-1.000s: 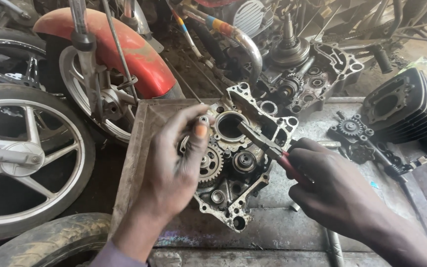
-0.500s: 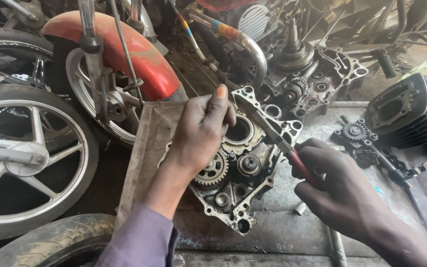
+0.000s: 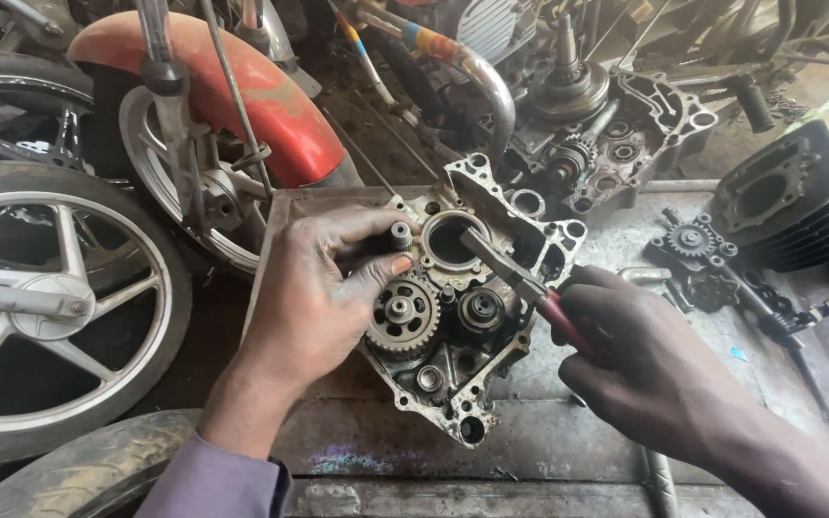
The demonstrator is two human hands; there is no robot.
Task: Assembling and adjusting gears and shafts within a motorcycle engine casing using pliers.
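A person's left hand (image 3: 323, 288) rests on the upper left of an engine case (image 3: 462, 317) lying flat on a grimy metal table (image 3: 568, 451), its fingers (image 3: 376, 273) pinched together on a small dark metal part (image 3: 401, 235) just beside the case's large round opening (image 3: 451, 240). The right hand (image 3: 650, 369) has its fingers wrapped tight around the red handles of a pair of pliers (image 3: 520, 278), whose tip reaches into that opening from the right. A toothed gear (image 3: 402, 317) sits in the case directly under the left thumb, with a smaller gear (image 3: 482, 309) beside it. A second opened engine case (image 3: 616, 125) lies behind, a finned black cylinder (image 3: 803, 192) stands at the right, and a motorcycle wheel (image 3: 45, 307) and red mudguard (image 3: 242, 96) fill the left.
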